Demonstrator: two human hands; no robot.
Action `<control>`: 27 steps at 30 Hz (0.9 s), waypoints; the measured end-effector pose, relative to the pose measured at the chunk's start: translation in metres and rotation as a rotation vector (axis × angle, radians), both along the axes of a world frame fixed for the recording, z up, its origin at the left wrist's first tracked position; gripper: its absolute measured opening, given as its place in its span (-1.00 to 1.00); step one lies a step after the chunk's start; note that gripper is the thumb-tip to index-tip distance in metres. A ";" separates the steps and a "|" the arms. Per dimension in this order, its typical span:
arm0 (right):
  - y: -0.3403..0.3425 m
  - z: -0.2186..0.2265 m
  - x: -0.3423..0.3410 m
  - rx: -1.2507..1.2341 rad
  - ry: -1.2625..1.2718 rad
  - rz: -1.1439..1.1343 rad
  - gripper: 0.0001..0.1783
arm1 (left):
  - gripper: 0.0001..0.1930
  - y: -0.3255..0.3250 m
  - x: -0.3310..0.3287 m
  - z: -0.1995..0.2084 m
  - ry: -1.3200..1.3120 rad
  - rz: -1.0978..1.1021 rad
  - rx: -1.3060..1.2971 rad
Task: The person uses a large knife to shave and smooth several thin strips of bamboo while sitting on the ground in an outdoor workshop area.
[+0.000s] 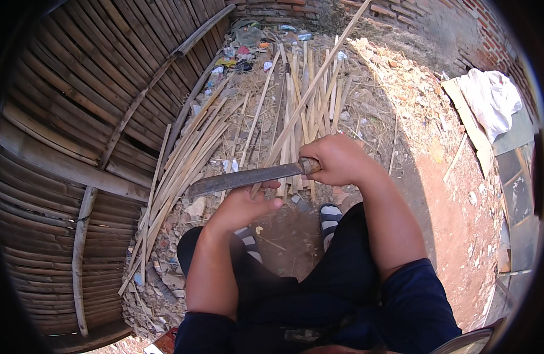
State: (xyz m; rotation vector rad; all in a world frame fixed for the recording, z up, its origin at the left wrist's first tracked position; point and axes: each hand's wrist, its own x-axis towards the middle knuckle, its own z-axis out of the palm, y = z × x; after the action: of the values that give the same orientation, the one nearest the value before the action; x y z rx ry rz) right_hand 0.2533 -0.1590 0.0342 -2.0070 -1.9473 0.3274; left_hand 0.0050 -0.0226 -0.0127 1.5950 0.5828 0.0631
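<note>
My right hand (pixel 340 158) is closed around the wooden handle of a machete (pixel 248 178). Its long, dark blade lies crosswise, pointing left, above my left hand. A long bamboo strip (pixel 310 94) slants from my left hand (pixel 242 209) up toward the far right, passing beneath the blade. Around the strip's near end, the thumb and fingers of my left hand are closed; the blade partly covers them. Whether the edge touches the strip, I cannot tell.
Split bamboo strips (pixel 295 106) lie ahead on rubble, with another bundle (pixel 192 147) along the slatted bamboo wall (pixel 53 76) on the left. Litter (pixel 242 56) gathers at the far end by a brick wall (pixel 272 13). White cloth (pixel 490 103) lies at the right. My sandalled feet (pixel 330 221) stand close below.
</note>
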 end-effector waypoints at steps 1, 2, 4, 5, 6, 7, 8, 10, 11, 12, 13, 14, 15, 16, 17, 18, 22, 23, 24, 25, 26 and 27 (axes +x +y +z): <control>0.000 -0.004 0.009 0.036 0.041 -0.060 -0.64 | -0.46 0.002 -0.001 0.001 -0.002 -0.016 -0.008; -0.001 -0.005 0.022 0.068 0.079 -0.123 -0.64 | -0.46 0.003 -0.002 0.002 -0.007 -0.035 -0.019; -0.003 -0.005 0.045 0.130 0.145 -0.316 -0.64 | -0.45 0.004 -0.002 0.004 -0.032 -0.049 -0.037; -0.005 -0.004 0.054 0.160 0.180 -0.446 -0.64 | -0.45 0.004 -0.002 0.002 -0.046 -0.045 -0.045; -0.006 -0.003 0.061 0.190 0.215 -0.578 -0.63 | -0.45 0.004 -0.002 0.001 -0.060 -0.041 -0.052; -0.007 -0.003 0.064 0.212 0.228 -0.575 -0.63 | -0.44 0.005 -0.001 0.003 -0.073 -0.042 -0.066; -0.010 -0.007 0.063 0.218 0.249 -0.572 -0.62 | -0.41 0.002 -0.003 0.001 -0.075 -0.037 -0.093; -0.010 -0.010 0.057 0.264 0.229 -0.507 -0.62 | -0.28 0.002 -0.002 0.004 -0.109 -0.022 -0.172; -0.013 -0.007 0.048 0.178 0.205 -0.465 -0.62 | -0.18 0.000 0.001 0.007 -0.129 -0.013 -0.244; -0.010 -0.001 0.040 0.105 0.186 -0.415 -0.63 | -0.08 0.001 0.003 0.008 -0.149 0.002 -0.302; -0.008 0.003 0.031 0.034 0.168 -0.363 -0.63 | -0.01 -0.001 0.003 0.005 -0.148 0.012 -0.309; -0.004 0.009 0.021 0.045 0.122 -0.308 -0.63 | 0.06 0.001 0.004 0.007 -0.158 0.022 -0.301; -0.004 0.007 0.017 0.053 0.099 -0.272 -0.63 | 0.13 0.002 0.003 0.008 -0.168 0.032 -0.292; -0.003 0.005 0.014 0.063 0.076 -0.237 -0.63 | 0.18 0.002 0.000 0.008 -0.149 0.042 -0.286; -0.002 0.005 0.013 0.082 0.049 -0.209 -0.63 | 0.19 0.002 0.000 0.009 -0.160 0.048 -0.302; -0.002 0.002 0.017 0.129 0.092 -0.242 -0.63 | 0.19 0.002 0.000 0.009 -0.171 0.054 -0.318; 0.000 -0.001 0.041 0.170 0.104 -0.433 -0.65 | 0.24 0.002 0.000 0.009 -0.202 0.068 -0.361; 0.000 -0.002 0.040 0.180 0.107 -0.418 -0.66 | 0.23 0.003 0.000 0.009 -0.210 0.058 -0.370; 0.000 -0.004 0.038 0.189 0.109 -0.404 -0.67 | 0.22 0.004 0.000 0.010 -0.218 0.047 -0.380; 0.000 -0.005 0.036 0.198 0.112 -0.390 -0.67 | 0.21 0.005 0.000 0.010 -0.227 0.036 -0.389; 0.000 -0.003 0.029 0.194 0.105 -0.332 -0.67 | 0.22 0.004 0.000 0.010 -0.236 0.042 -0.394; 0.001 0.000 0.019 0.191 0.100 -0.274 -0.68 | 0.22 0.004 0.000 0.009 -0.243 0.048 -0.397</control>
State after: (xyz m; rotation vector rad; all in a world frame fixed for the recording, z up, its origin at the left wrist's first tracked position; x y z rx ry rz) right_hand 0.2719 -0.1576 0.0338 -2.0543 -1.5552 0.1636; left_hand 0.0049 -0.0185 -0.0037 1.1676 0.4129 0.1640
